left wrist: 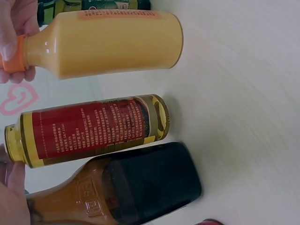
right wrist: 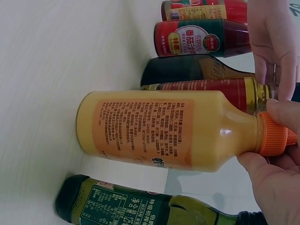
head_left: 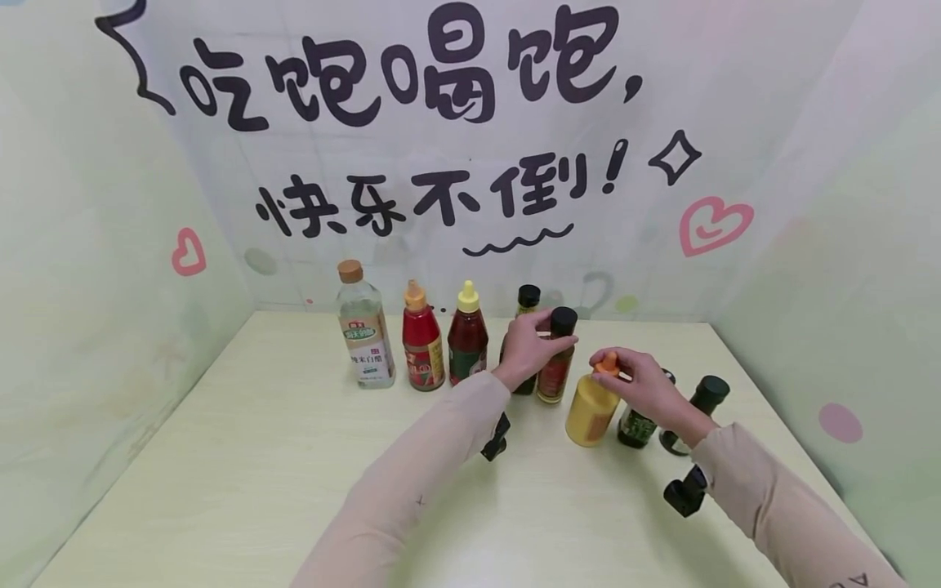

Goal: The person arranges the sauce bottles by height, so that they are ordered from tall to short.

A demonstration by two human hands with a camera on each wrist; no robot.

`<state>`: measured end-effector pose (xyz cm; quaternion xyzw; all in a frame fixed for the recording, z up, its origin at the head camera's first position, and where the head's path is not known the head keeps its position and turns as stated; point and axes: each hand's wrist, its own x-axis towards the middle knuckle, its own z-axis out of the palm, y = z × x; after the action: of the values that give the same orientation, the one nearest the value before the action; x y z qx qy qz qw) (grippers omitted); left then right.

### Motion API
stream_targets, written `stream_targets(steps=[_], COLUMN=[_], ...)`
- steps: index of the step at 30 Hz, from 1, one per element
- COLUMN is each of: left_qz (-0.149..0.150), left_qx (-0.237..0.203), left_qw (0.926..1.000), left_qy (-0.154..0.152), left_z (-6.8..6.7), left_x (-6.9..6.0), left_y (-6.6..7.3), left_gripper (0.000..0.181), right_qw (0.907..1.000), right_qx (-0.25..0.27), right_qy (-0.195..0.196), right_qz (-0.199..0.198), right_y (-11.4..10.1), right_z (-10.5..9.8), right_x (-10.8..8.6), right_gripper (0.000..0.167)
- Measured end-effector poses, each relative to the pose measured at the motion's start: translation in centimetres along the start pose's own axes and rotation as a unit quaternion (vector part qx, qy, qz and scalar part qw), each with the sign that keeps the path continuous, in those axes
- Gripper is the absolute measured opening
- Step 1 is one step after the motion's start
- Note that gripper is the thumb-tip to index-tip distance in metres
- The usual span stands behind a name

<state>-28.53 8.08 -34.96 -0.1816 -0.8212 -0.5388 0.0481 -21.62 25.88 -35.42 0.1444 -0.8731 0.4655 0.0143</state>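
The left hand (head_left: 531,347), curled in, grips an upright red-labelled bottle (head_left: 553,378) high up near the back edge of the surface (head_left: 220,490), just beside a dark sauce bottle (left wrist: 154,183). The right hand (head_left: 647,385) pinches the orange cap (right wrist: 273,136) of a yellow squeeze bottle (head_left: 590,412) toward the back right corner, with a green glass bottle (head_left: 635,429) and a black-capped bottle (head_left: 710,393) between it and the right edge. A white rice vinegar bottle (head_left: 365,343) and a red sauce bottle (head_left: 422,351) stand nearer the back left corner.
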Motion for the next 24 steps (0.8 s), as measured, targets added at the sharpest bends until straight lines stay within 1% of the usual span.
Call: stream_targets(steps=[6, 8, 15, 24], left_qz=[0.019, 0.021, 0.012, 0.012], left_qx=[-0.017, -0.015, -0.011, -0.018], left_qw=[0.9997, 0.9996, 0.9997, 0.9995], left_qy=[0.008, 0.013, 0.016, 0.021], left_z=[1.0, 1.1, 1.5, 2.0], left_x=[0.3, 0.4, 0.6, 1.0], left_y=[-0.3, -0.2, -0.1, -0.4], left_gripper=[0.039, 0.039, 0.041, 0.041], right_qw=[0.9999, 0.9998, 1.0, 1.0], right_qx=[-0.01, -0.011, 0.002, -0.006], right_qy=[0.007, 0.006, 0.004, 0.007], right_qz=[-0.009, -0.012, -0.003, -0.003], right_y=[0.0, 0.0, -0.4, -0.3], right_z=[0.0, 0.0, -0.1, 0.0], right_x=[-0.1, -0.1, -0.2, -0.1], right_gripper=[0.024, 0.024, 0.026, 0.024])
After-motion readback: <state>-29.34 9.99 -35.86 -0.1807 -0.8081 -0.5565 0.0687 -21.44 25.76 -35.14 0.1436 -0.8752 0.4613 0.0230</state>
